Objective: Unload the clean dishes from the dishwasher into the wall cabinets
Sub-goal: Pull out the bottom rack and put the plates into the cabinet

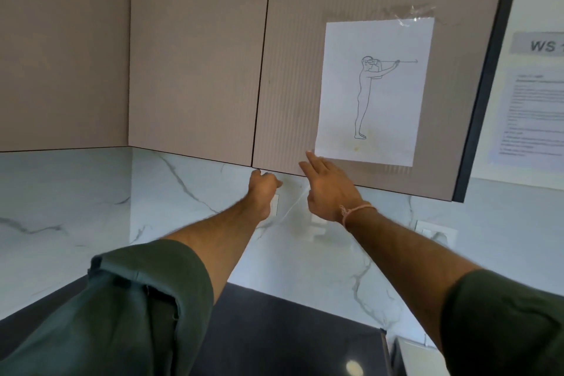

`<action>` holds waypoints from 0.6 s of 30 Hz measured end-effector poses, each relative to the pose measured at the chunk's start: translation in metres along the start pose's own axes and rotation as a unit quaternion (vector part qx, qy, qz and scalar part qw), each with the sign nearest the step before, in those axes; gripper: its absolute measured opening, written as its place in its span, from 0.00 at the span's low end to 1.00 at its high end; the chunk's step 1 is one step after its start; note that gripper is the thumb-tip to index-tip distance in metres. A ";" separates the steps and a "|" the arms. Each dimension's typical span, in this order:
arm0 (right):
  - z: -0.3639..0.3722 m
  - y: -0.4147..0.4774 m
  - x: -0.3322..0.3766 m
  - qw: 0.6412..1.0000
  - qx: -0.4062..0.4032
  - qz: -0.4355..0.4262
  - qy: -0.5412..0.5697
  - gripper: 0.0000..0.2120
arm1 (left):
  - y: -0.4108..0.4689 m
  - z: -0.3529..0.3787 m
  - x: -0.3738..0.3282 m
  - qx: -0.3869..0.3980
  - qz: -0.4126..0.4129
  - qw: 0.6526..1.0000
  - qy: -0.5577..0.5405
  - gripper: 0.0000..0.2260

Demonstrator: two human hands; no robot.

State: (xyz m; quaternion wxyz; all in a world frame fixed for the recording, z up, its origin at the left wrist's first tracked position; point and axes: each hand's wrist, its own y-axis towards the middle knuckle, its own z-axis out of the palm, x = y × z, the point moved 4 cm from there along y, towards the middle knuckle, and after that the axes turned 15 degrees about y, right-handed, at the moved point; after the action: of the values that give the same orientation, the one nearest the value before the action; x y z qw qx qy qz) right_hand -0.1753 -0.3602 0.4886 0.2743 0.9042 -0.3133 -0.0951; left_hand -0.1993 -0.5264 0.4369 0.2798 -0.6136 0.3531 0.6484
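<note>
Mauve ribbed wall cabinet door [290, 85], closed: I am working on opening it.
My left hand [264, 186] is hooking curled fingers under its lower edge and my right hand [329, 186] is lying spread against it. The dishes are out of view. An outward pull comes next.

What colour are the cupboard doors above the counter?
The cupboard doors are a dusty pinkish beige with fine vertical ribs, best seen in the head view.

I identify this location as a kitchen. Flat taupe ribbed wall cabinet doors [198, 55] hang above a white grey-veined marble backsplash [91, 207] and a dark matte countertop [290, 330]. A taped white pose-diagram sheet [372, 91] and a grey "WS" wall label [540, 44] indicate a marked workstation.
</note>
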 end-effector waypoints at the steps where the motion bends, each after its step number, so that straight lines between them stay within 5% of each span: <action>1: 0.001 0.004 0.003 1.000 0.003 0.001 -0.003 0.35 | 0.008 -0.001 -0.001 0.006 -0.007 0.998 -0.065 0.23; 10: -0.004 0.024 0.023 0.999 0.003 -0.024 -0.034 0.36 | 0.009 -0.009 -0.003 0.084 0.005 0.967 -0.242 0.14; 18: -0.016 0.005 0.062 0.998 -0.017 -0.053 -0.022 0.34 | -0.031 -0.030 0.009 0.066 -0.043 0.899 -0.432 0.28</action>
State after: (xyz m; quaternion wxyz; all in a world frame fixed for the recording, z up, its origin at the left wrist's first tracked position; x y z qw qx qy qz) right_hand -0.1237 -0.3952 0.5049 0.2770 0.9123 -0.2698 -0.1349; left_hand -0.1576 -0.5328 0.4248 0.4722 -0.2678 0.2133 0.8123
